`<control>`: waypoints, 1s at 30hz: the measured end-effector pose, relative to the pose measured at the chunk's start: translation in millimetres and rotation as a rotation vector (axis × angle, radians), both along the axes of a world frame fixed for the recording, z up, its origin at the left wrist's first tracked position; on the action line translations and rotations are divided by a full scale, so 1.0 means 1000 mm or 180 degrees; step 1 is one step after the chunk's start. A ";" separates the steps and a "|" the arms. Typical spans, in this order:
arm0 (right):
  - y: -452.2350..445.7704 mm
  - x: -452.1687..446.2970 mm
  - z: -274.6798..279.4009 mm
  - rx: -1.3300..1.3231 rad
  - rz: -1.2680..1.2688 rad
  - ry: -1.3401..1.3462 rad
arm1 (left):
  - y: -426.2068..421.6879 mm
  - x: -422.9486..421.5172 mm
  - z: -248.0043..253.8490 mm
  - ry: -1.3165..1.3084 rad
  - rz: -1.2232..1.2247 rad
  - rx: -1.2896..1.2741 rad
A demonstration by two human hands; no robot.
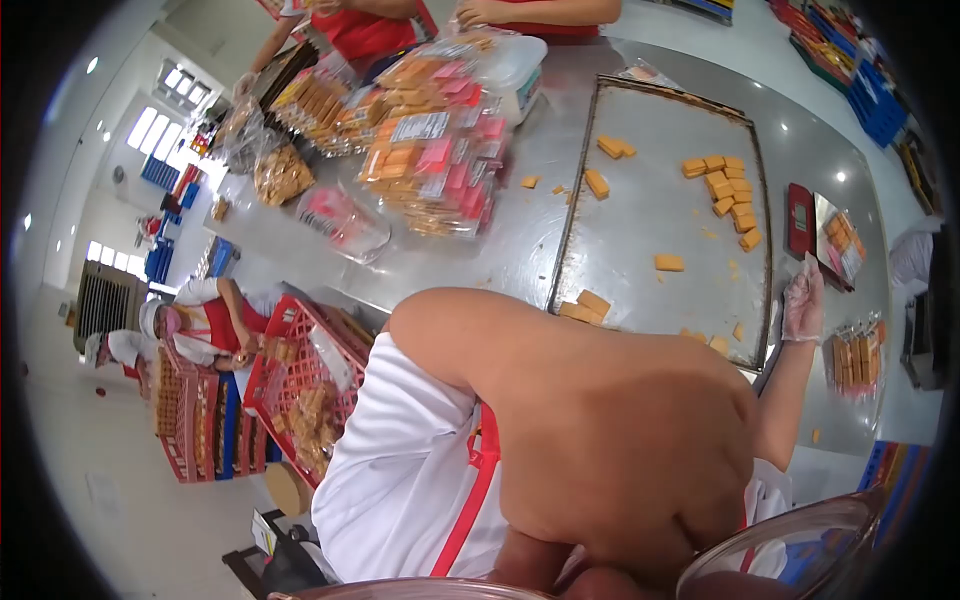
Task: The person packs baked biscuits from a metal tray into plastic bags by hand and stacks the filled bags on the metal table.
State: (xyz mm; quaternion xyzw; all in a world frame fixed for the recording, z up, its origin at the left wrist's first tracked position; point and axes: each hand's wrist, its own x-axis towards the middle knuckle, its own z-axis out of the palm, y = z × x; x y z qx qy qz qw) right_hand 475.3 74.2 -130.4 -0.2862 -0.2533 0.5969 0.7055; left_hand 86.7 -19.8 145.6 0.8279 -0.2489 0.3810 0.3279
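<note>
My left arm is bent across the front, and the back of my left hand (640,460) looms close to the camera near my face. Its fingers are mostly hidden. My right hand (803,303), in a clear plastic glove, rests by the near edge of a red digital scale (800,220), fingers extended. On the scale's plate lies a clear bag of biscuits (845,246), just beyond the fingertips; whether they touch it I cannot tell. Loose rectangular biscuits (740,210) lie on a large metal tray (580,215) left of the scale. Another packed bag (856,360) lies near my right wrist.
Packed biscuit bags with pink labels (430,160) are heaped at the table's left, beside a clear plastic tub (522,75). A red crate (300,365) with bagged goods stands left of me. Co-workers in red aprons (365,30) stand across the table.
</note>
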 end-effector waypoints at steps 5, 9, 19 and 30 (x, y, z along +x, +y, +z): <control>0.005 0.000 0.001 0.0084 0.0051 -0.0088 | -0.009 -0.004 0.004 0.0220 -0.0347 0.0042; 0.006 0.005 -0.003 0.0192 0.0158 0.0109 | -0.018 -0.001 -0.009 -0.0124 -0.0653 -0.0199; 0.010 0.017 -0.008 0.0313 0.0399 0.0252 | -0.020 -0.017 0.002 -0.0214 -0.0715 -0.0331; 0.015 0.025 -0.017 0.0222 0.0354 0.0256 | -0.033 -0.004 -0.028 -0.0544 -0.0689 -0.0449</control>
